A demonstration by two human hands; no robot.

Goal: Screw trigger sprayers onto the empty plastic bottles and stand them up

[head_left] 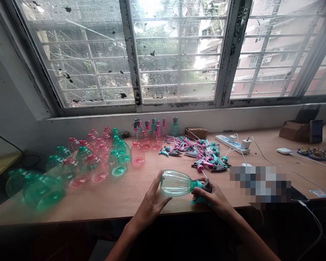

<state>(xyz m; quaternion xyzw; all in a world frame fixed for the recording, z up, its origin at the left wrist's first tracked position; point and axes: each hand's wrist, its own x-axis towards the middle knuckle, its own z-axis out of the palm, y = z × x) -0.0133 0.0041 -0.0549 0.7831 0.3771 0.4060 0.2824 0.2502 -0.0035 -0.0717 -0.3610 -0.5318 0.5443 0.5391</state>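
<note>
A clear green spray bottle lies sideways in the air over the table's front edge, its base to the left and its neck to the right. My left hand cups the base, fingers behind it and thumb below. At the neck, my right hand is closed around the black and teal spray head, which sits on the bottle's mouth. Beyond my hands lies a heap of loose pink, teal and black spray heads with tubes.
Open green and pink bottles stand in rows on the left. Several bottles with spray heads stand by the wall, near a brown box. On the right are a power strip, cables, a phone and a blurred patch.
</note>
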